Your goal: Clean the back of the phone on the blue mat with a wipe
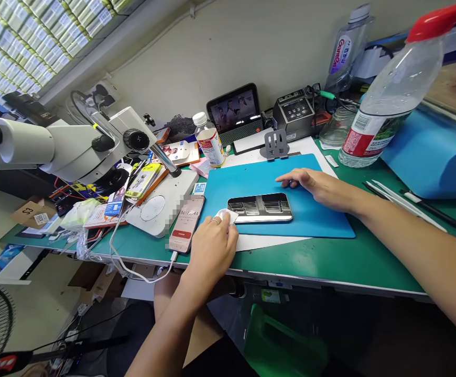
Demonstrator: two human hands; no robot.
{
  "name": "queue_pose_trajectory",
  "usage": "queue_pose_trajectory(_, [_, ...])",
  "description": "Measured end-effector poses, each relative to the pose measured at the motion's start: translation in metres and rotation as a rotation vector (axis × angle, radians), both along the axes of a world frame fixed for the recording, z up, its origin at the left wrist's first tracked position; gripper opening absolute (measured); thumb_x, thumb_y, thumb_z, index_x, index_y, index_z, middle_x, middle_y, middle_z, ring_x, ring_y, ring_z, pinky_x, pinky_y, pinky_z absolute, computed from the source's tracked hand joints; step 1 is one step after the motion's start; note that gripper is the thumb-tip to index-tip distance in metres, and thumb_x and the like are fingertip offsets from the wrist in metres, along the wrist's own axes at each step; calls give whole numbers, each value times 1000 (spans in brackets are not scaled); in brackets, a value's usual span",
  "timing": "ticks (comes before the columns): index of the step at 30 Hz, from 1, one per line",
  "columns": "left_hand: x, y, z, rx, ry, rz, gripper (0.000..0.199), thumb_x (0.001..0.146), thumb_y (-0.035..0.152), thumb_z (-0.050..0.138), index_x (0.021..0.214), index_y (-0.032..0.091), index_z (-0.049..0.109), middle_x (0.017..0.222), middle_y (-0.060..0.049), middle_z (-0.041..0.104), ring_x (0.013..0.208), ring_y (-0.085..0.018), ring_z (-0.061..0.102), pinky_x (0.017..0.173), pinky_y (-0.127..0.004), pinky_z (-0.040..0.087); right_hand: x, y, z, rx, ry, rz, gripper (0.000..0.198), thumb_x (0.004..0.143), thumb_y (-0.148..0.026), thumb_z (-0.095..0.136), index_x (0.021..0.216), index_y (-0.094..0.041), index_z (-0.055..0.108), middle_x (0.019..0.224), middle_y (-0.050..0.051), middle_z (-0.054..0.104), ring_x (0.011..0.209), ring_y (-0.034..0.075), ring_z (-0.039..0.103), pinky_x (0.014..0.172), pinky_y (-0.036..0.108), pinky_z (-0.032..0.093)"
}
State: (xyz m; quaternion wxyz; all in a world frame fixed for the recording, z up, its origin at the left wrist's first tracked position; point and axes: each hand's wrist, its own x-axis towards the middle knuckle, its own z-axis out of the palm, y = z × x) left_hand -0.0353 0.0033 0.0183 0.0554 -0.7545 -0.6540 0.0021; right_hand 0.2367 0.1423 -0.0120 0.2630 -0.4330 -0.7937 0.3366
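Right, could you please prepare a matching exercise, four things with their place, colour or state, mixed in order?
1. Left hand
2. Right hand
3. Phone with lit screen
4. Large bottle

A. Red cap
B. Fingers over the blue mat, holding nothing
C. Holding a white wipe
D. Plugged into a white cable

Pairs: 1-C, 2-B, 3-D, 4-A

Passage spans the blue mat [240,181] between black phone [260,208] and grey stand [274,146].
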Motion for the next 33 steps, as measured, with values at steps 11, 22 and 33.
queue_pose_trajectory(11, [30,37,2,-6,-26,-16,28,101,22,39,102,15,66,97,-10,74,94,-27,66,78,-34,47,1,3,1,11,-19,26,99,81,-91,9,123,-26,72,114,13,72,104,36,63,99,53,48])
queue_pose_trajectory(22, [76,20,3,4,-131,-243,36,100,26,41,123,8,63,95,-12,74,87,-28,68,73,-36,49,-1,-2,4,25,11,36,100,80,-91,11,120,-23,73,112,14,71,102,34,62,99,53,47])
queue_pose_trajectory(33, [60,38,6,-47,-56,-121,36,104,31,38,117,13,66,94,-12,76,91,-28,71,75,-35,48,-2,-6,9,16,19,33,103,78,-93,10,117,-22,74,109,14,69,102,34,60,98,53,44])
